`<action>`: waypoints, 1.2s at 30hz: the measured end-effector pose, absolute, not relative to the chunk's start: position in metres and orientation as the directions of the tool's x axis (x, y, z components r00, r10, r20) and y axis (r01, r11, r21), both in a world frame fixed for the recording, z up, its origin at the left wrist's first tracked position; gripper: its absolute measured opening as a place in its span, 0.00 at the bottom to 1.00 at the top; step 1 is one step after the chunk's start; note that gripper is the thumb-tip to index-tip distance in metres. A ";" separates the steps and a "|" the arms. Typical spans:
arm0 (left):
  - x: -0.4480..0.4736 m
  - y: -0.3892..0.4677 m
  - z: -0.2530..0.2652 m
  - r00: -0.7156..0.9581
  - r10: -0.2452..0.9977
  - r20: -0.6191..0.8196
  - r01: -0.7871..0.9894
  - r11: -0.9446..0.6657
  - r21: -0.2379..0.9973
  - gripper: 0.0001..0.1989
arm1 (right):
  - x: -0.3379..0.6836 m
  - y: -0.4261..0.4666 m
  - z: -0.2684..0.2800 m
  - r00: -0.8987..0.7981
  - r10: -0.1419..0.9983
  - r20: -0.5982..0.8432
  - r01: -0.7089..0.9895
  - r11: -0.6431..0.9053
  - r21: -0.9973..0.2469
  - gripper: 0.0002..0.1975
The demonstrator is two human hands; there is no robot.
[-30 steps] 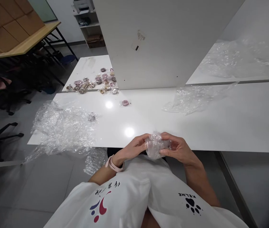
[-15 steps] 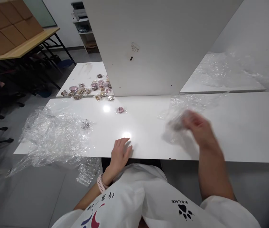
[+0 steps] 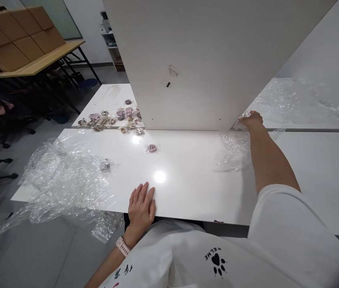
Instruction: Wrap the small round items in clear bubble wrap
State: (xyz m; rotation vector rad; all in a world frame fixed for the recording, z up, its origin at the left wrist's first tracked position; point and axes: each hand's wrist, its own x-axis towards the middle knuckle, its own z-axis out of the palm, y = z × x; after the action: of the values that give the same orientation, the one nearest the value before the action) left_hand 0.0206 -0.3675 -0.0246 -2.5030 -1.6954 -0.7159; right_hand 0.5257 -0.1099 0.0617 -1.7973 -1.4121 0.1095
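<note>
My left hand (image 3: 141,206) rests on the front edge of the white table (image 3: 187,180), fingers stretched out, holding nothing. My right hand (image 3: 252,120) reaches far forward to the right lower edge of the upright white panel (image 3: 211,60). Its fingers are closed on crinkled clear plastic bags (image 3: 236,148), part of which lies on the table below the hand; the fingertips are partly hidden. A small pink-red round item in a clear wrapper (image 3: 152,148) lies alone in front of the panel. A dark wrapped piece (image 3: 105,165) sits at the edge of the left plastic heap.
A large heap of clear plastic bags (image 3: 64,180) covers the table's left end and hangs over the front edge. Several small wrapped items (image 3: 121,116) lie at the back left. More clear plastic (image 3: 292,100) lies behind the panel at right. Cardboard boxes (image 3: 22,36) stand on a wooden table.
My right hand has moved forward from above the table to the panel's right edge, with the clear plastic. My left hand has shifted slightly left and flattened on the table edge.
</note>
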 end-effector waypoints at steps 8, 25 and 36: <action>0.021 -0.366 -0.026 0.290 0.869 0.401 0.879 -0.408 0.248 0.24 | 0.462 -0.263 0.016 0.257 0.904 0.341 0.891 -0.085 -0.446 0.29; 0.010 -0.326 0.019 0.171 0.968 0.184 0.689 -0.251 0.680 0.05 | 0.293 -0.381 0.000 0.180 0.949 0.259 0.784 0.021 -0.620 0.37; -0.028 -0.299 0.059 -0.357 0.883 -0.305 -0.164 0.262 0.951 0.10 | 0.375 -0.405 0.008 0.204 0.916 0.345 0.795 0.051 -0.604 0.12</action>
State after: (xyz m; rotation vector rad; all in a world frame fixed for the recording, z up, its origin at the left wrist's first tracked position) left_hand -0.0280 -0.2993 0.0589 -1.3705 -2.9874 -2.5555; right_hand 0.3747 -0.4054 0.0082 -1.7578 -1.6079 0.2126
